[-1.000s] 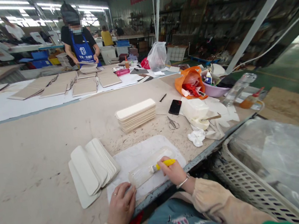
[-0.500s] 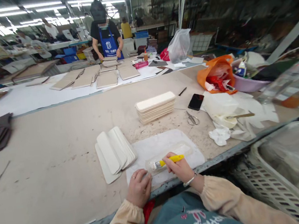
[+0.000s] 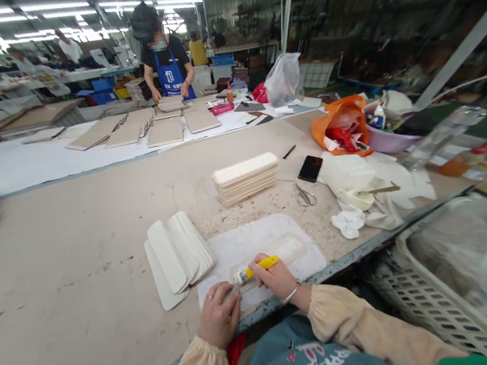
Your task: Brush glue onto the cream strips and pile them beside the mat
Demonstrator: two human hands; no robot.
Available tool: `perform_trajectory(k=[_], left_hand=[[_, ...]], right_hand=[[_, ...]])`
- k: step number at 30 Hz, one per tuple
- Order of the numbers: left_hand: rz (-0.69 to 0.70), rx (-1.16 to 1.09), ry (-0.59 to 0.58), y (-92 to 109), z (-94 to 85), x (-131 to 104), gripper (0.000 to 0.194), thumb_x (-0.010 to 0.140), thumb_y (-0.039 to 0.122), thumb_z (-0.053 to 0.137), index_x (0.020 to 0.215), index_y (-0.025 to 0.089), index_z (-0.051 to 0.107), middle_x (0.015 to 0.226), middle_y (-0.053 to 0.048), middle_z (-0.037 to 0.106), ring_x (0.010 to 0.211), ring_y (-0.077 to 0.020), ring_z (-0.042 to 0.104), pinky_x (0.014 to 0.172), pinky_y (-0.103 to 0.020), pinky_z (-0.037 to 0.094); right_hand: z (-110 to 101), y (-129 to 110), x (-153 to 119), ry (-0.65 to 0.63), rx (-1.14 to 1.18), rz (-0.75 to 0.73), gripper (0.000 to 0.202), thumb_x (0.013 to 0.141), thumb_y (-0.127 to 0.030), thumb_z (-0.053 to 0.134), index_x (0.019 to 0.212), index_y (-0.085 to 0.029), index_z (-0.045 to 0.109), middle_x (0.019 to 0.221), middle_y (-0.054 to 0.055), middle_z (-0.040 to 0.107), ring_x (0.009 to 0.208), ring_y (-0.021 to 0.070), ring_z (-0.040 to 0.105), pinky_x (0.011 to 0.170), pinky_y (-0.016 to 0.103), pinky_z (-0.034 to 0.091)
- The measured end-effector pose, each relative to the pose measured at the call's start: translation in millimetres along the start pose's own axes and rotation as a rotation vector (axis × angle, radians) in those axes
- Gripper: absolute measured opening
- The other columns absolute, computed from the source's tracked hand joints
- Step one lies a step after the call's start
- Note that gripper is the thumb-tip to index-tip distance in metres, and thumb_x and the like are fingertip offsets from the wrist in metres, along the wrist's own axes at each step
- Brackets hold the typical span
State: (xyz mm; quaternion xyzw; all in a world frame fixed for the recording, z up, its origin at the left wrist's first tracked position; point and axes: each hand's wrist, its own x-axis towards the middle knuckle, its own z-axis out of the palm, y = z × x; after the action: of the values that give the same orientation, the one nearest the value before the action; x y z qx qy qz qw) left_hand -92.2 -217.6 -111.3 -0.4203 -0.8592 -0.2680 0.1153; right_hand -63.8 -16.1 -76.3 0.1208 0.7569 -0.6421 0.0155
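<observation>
My right hand (image 3: 276, 277) is closed round the yellow handle of a paintbrush (image 3: 262, 266). Its bristles point left and touch the left end of a pale, wet-looking rounded strip (image 3: 290, 247). Beneath the strip lies a white sheet (image 3: 271, 225). My left hand (image 3: 220, 316) rests by the strip's left end, fingers curled together. Its fingertips are close to the bristles, and whatever they may pinch is hidden. To the left, a fanned pile of white rounded strips (image 3: 180, 253) touches the sheet. Farther back stands a neat stack of similar strips (image 3: 247, 180).
Scissors (image 3: 306, 196), a phone (image 3: 310, 169) and a black pen-like tool (image 3: 289, 152) lie right of the stack. Crumpled tissue (image 3: 348, 224), a white container (image 3: 350, 174) and an orange bag (image 3: 339, 125) stand farther right. Across the table, a co-worker (image 3: 168, 72) handles beige panels.
The brush has moved left along the strip to its end, its handle tilting up more. My left hand stays by the strip's end. The whole view has shifted slightly.
</observation>
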Motion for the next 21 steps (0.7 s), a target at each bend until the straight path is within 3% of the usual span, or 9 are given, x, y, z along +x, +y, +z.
perform_trajectory(k=[2, 4, 9, 13, 17, 21], left_hand=[[0.011, 0.01, -0.005, -1, -0.1, -1, 0.017, 0.081, 0.013, 0.055, 0.094, 0.02, 0.064, 0.095, -0.008, 0.061, 0.097, -0.0212, 0.054, 0.084, -0.038, 0.052], [0.021, 0.017, -0.009, -2, 0.3, -1, 0.017, 0.081, 0.013, 0.055, 0.094, 0.02, 0.064, 0.096, -0.008, 0.06, 0.098, -0.0218, 0.054, 0.084, -0.039, 0.052], [0.042, 0.018, 0.01, -6, 3.9, -2, 0.019, 0.08, 0.013, 0.057, 0.096, 0.021, 0.064, 0.097, -0.008, 0.06, 0.098, -0.0223, 0.054, 0.084, -0.039, 0.052], [0.041, 0.022, 0.01, -7, 5.7, -2, 0.017, 0.08, 0.014, 0.057, 0.094, 0.02, 0.065, 0.097, -0.009, 0.06, 0.098, -0.0223, 0.055, 0.083, -0.039, 0.052], [0.048, 0.025, 0.014, -6, 4.4, -2, 0.017, 0.081, 0.013, 0.056, 0.094, 0.02, 0.064, 0.097, -0.009, 0.06, 0.097, -0.0219, 0.055, 0.084, -0.039, 0.052], [0.055, 0.032, 0.026, -4, 2.6, 0, 0.016, 0.081, 0.015, 0.056, 0.093, 0.02, 0.065, 0.096, -0.008, 0.061, 0.096, -0.0214, 0.056, 0.083, -0.038, 0.053]], right_hand=[[-2, 5, 1, 0.036, -0.033, -0.007, 0.024, 0.086, -0.041, 0.046, 0.075, -0.02, 0.052, 0.046, -0.006, 0.05, 0.043, 0.0098, 0.047, 0.048, 0.02, 0.039], [-17, 10, 2, 0.108, -0.08, 0.011, 0.025, 0.086, -0.041, 0.047, 0.074, -0.02, 0.053, 0.045, -0.006, 0.05, 0.044, 0.0107, 0.048, 0.05, 0.021, 0.041], [-89, 11, -7, 0.313, -0.287, 0.036, 0.028, 0.086, -0.044, 0.046, 0.072, -0.02, 0.054, 0.045, -0.005, 0.051, 0.046, 0.0126, 0.052, 0.055, 0.024, 0.043], [-131, 4, -23, 0.412, -0.552, -0.082, 0.031, 0.09, -0.043, 0.04, 0.082, -0.02, 0.058, 0.056, 0.0, 0.058, 0.053, 0.0145, 0.056, 0.058, 0.025, 0.041], [-129, 5, -26, 0.342, -0.873, -0.281, 0.029, 0.093, -0.037, 0.039, 0.092, -0.018, 0.061, 0.076, 0.007, 0.066, 0.068, 0.0172, 0.061, 0.063, 0.025, 0.041], [-92, 11, -20, 0.187, -1.167, -0.357, 0.025, 0.093, -0.028, 0.04, 0.084, -0.016, 0.061, 0.068, 0.008, 0.063, 0.062, 0.0164, 0.058, 0.057, 0.024, 0.038]])
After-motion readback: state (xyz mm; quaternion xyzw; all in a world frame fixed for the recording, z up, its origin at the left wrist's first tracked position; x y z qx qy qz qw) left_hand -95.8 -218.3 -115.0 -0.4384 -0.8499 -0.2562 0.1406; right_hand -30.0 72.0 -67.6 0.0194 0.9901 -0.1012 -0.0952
